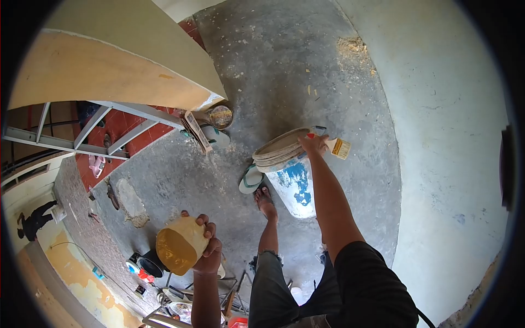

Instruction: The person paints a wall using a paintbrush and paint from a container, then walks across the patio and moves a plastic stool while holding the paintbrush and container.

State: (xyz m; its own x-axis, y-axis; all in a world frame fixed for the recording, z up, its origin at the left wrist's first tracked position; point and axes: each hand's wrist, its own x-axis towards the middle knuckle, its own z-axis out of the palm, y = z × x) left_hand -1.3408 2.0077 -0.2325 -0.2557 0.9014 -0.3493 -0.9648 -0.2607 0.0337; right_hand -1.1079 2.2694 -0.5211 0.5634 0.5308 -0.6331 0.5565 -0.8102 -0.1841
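Observation:
A pale round tub with a yellowish inside [176,250] is held tilted in my left hand [206,243], its opening turned to the left. My right hand [313,145] is closed on a paintbrush [339,148] at the rim of a large white bucket [291,186]. The brush's bristles point right, beyond the rim. Blue patches mark the bucket's side, and it stands on the grey floor in front of my legs. A pale sandal with green straps [251,180] lies against the bucket's left side, near my bare foot [264,202].
A metal ladder [90,147] lies across the upper left, by a round tin [221,116] and another sandal [216,136]. A pale wall [454,136] curves along the right. At far left is another person [37,221]. A black bucket [151,263] stands lower left.

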